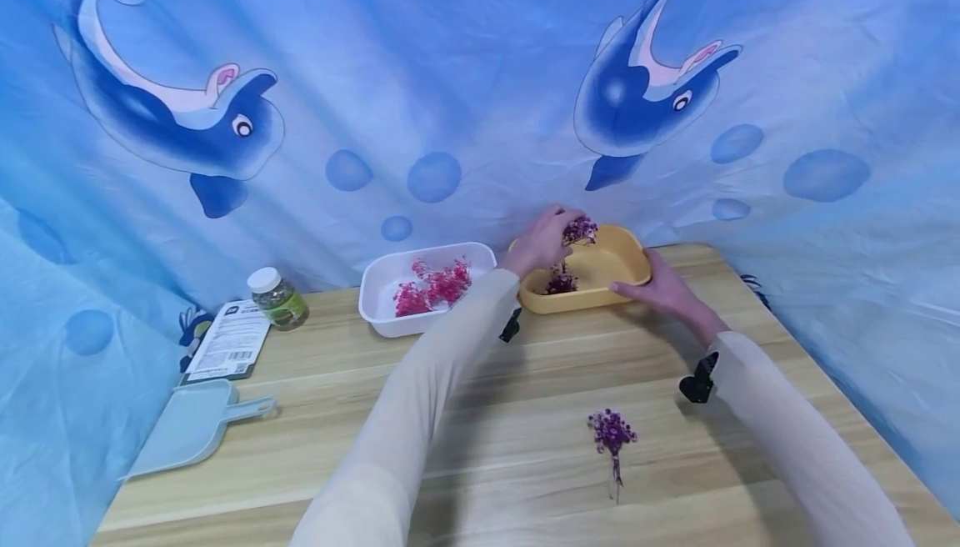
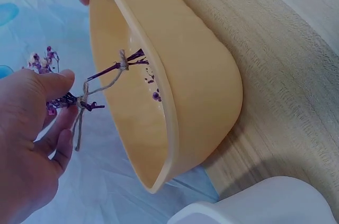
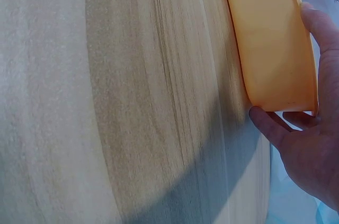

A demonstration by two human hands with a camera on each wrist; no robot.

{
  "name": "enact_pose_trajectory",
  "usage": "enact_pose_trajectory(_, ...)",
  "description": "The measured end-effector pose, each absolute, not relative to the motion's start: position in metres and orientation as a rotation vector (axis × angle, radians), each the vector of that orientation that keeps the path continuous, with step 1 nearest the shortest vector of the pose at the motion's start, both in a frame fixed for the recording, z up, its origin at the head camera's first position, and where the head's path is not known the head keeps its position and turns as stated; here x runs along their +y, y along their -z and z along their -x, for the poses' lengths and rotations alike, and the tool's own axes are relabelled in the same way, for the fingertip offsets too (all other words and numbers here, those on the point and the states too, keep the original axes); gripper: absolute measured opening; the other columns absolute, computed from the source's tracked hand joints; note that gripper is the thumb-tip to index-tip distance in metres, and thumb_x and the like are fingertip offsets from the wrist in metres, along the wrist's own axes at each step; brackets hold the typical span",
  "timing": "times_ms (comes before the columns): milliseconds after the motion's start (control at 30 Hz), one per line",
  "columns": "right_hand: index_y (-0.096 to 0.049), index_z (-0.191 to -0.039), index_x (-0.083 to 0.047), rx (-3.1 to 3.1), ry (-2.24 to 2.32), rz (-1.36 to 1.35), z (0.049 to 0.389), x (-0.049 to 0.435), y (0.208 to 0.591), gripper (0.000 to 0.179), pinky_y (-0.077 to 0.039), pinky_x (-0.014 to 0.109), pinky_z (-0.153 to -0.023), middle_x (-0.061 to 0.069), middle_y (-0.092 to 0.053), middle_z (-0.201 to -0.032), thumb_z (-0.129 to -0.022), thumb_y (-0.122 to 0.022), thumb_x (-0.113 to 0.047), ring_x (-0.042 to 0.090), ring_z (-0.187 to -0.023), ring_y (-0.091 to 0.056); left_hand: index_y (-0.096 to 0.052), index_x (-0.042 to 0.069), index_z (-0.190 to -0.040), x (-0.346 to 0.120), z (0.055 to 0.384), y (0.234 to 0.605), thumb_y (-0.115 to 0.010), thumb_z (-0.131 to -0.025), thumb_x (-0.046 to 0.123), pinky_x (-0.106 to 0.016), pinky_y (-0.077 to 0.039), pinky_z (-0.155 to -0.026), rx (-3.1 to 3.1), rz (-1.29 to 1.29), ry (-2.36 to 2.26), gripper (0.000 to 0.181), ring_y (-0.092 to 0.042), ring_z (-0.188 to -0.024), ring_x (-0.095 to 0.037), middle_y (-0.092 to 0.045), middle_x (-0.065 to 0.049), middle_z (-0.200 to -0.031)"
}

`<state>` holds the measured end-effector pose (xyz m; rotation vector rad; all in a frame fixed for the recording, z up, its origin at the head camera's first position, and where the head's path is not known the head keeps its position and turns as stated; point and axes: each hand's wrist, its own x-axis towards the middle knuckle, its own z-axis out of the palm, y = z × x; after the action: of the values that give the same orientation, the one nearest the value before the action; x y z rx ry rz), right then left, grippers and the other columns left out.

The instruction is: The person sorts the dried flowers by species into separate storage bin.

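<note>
My left hand (image 1: 542, 243) is over the left part of a yellow plastic tub (image 1: 573, 303), pinching a small bunch of dried purple flowers (image 1: 582, 230). In the left wrist view, thumb and fingers close on its stems just beside a twine tie (image 2: 80, 115). The twine reaches toward a second tied purple bunch (image 2: 123, 66), whose stems stick up over the tub's rim while its blossoms lie inside. At the tub's right end my right hand (image 1: 669, 287) grips the wall, thumb at the rim and fingers around the outside. Another purple bunch (image 1: 612, 434) lies on the wooden table nearer me.
A white tub (image 1: 390, 326) with pink dried flowers (image 1: 435, 284) stands left of the yellow one. Farther left are a lidded jar (image 1: 280, 301), a printed sheet (image 1: 228, 337) and a pale blue dustpan (image 1: 187, 426). A dolphin-print curtain (image 1: 480, 97) hangs behind the table.
</note>
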<state>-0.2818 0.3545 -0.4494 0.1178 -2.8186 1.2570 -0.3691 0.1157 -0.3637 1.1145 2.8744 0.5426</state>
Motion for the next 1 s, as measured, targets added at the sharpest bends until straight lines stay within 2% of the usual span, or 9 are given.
enact_pose_trajectory(133,-0.008,-0.155,0.009,-2.811,-1.259,-0.113,0.282,0.353,0.448,0.112,-0.033,0.062,-0.109,0.041,-0.032,-0.146,-0.087,-0.076,-0.047,0.054,-0.13,-0.04,-0.039,0.021,-0.154,0.115,0.371,0.363,-0.072,-0.092,0.01,-0.042,-0.038,-0.111,2.863,-1.17,-0.565,0.071,-0.03,-0.144,-0.025,-0.035,-0.006,-0.157)
enact_pose_trajectory(300,-0.008,-0.155,0.009,-2.808,-1.275,-0.11,0.281,0.352,0.448,0.111,-0.033,0.062,-0.108,0.04,-0.032,-0.147,-0.086,-0.076,-0.047,0.054,-0.13,-0.039,-0.041,0.019,-0.153,0.113,0.375,0.365,-0.072,-0.091,0.011,-0.039,-0.032,-0.115,2.836,-1.244,-0.606,0.07,-0.033,-0.142,-0.023,-0.039,-0.004,-0.155)
enact_pose_trajectory(367,-0.009,-0.154,0.009,-2.805,-1.279,-0.116,0.282,0.351,0.449,0.11,-0.034,0.062,-0.108,0.04,-0.033,-0.146,-0.086,-0.076,-0.046,0.054,-0.13,-0.04,-0.042,0.015,-0.152,0.111,0.378,0.366,-0.073,-0.09,0.009,-0.036,-0.033,-0.113,2.795,-1.273,-0.694,0.069,-0.037,-0.139,-0.023,-0.04,-0.005,-0.154)
enact_pose_trajectory(433,-0.01,-0.154,0.009,-2.804,-1.278,-0.115,0.282,0.35,0.45,0.11,-0.034,0.062,-0.108,0.04,-0.033,-0.146,-0.086,-0.077,-0.046,0.053,-0.13,-0.041,-0.044,0.012,-0.151,0.11,0.38,0.366,-0.074,-0.089,0.006,-0.032,-0.04,-0.108,2.738,-1.274,-0.809,0.069,-0.043,-0.134,-0.023,-0.04,-0.006,-0.155)
enact_pose_trajectory(533,-0.01,-0.155,0.009,-2.796,-1.289,-0.111,0.283,0.349,0.451,0.11,-0.033,0.061,-0.109,0.04,-0.033,-0.146,-0.086,-0.077,-0.045,0.053,-0.13,-0.041,-0.045,0.01,-0.149,0.108,0.383,0.368,-0.074,-0.087,0.0,-0.026,-0.052,-0.09,2.611,-1.247,-1.0,0.07,-0.058,-0.114,-0.023,-0.04,-0.009,-0.154)
enact_pose_trajectory(600,-0.009,-0.155,0.008,-2.797,-1.292,-0.104,0.283,0.348,0.451,0.11,-0.033,0.061,-0.109,0.04,-0.033,-0.146,-0.087,-0.076,-0.045,0.053,-0.13,-0.04,-0.046,0.01,-0.149,0.108,0.385,0.369,-0.073,-0.086,-0.004,-0.023,-0.055,-0.079,2.533,-1.205,-1.097,0.071,-0.063,-0.102,-0.023,-0.042,-0.011,-0.151)
enact_pose_trajectory(667,-0.008,-0.155,0.007,-2.8,-1.298,-0.102,0.282,0.349,0.45,0.11,-0.034,0.061,-0.108,0.04,-0.032,-0.147,-0.087,-0.075,-0.046,0.053,-0.13,-0.04,-0.046,0.011,-0.149,0.108,0.387,0.372,-0.072,-0.085,-0.007,-0.023,-0.056,-0.074,2.463,-1.157,-1.172,0.071,-0.065,-0.095,-0.023,-0.044,-0.013,-0.148)
enact_pose_trajectory(800,-0.007,-0.156,0.005,-2.814,-1.304,-0.089,0.282,0.35,0.45,0.111,-0.036,0.06,-0.108,0.039,-0.033,-0.147,-0.087,-0.075,-0.048,0.052,-0.129,-0.042,-0.047,0.013,-0.148,0.108,0.388,0.375,-0.071,-0.085,-0.011,-0.024,-0.057,-0.072,2.423,-1.101,-1.197,0.072,-0.064,-0.094,-0.022,-0.046,-0.013,-0.146)
enact_pose_trajectory(1000,-0.006,-0.157,0.005,-2.8,-1.317,-0.089,0.281,0.353,0.45,0.112,-0.036,0.06,-0.108,0.038,-0.034,-0.146,-0.087,-0.076,-0.046,0.051,-0.129,-0.043,-0.038,0.01,-0.154,0.107,0.385,0.374,-0.072,-0.086,-0.006,-0.024,-0.055,-0.082,2.453,-1.141,-1.069,0.077,-0.062,-0.11,-0.027,-0.033,-0.008,-0.159)
